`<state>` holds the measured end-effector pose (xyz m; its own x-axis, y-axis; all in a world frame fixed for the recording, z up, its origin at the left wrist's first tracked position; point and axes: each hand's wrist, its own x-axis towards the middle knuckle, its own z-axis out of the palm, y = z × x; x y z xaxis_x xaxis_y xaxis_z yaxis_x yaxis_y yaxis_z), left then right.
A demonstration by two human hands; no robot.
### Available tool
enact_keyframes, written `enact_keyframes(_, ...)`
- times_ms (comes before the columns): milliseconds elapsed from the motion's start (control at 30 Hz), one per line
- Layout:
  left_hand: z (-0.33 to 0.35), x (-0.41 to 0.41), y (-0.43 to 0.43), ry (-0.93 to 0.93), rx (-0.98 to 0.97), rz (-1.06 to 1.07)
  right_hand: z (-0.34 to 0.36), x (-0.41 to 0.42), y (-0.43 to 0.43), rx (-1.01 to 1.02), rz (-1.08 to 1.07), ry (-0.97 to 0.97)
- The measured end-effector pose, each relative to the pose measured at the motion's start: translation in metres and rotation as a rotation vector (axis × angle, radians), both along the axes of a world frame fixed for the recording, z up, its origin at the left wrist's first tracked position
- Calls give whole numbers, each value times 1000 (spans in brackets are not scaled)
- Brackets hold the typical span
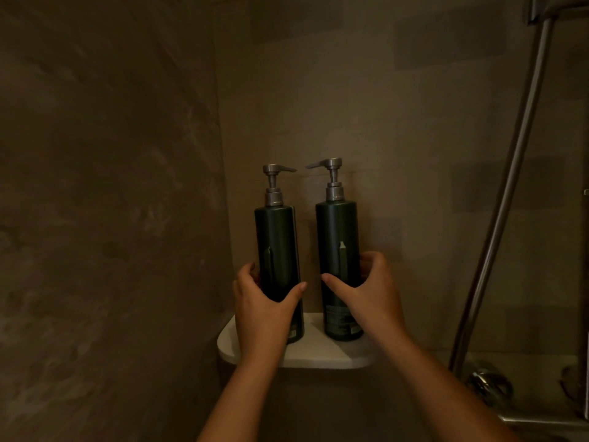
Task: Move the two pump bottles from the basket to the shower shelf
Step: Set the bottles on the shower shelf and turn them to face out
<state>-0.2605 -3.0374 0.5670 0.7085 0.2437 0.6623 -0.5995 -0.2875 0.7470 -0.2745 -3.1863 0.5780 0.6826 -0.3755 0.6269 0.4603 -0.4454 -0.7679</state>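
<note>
Pump bottles [307, 253] between hands [318, 301]

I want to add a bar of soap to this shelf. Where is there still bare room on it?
The white shelf is bare along its front edge, before the left bottle and right bottle, and in the narrow gap between them. The back is crowded: both bottles stand there, gripped by the left hand and right hand.

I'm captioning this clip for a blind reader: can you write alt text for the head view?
Two dark green pump bottles stand on a white corner shelf, the left hand around the left bottle and the right hand around the right bottle. Their spouts point toward each other; a metal shower rail runs at right.
</note>
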Motion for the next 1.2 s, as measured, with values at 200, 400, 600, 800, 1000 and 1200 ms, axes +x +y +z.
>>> enact_keyframes(200,-4,4,1,16,15,-39,0,-3,-8,30,132,-27)
enact_keyframes(400,-2,-16,0,-79,76,133,-2,-1,-25,81,297,3)
enact_keyframes(600,-3,-37,-30,-232,220,48,-9,6,-38,187,354,8)
enact_keyframes(800,-3,-18,-51,-63,246,-132,-13,16,-37,242,316,6)
enact_keyframes(1000,1,-6,-68,89,95,-273,-8,6,-32,197,195,-59)
enact_keyframes(1200,-3,-9,-67,73,31,-365,-14,-16,-16,11,139,-137)
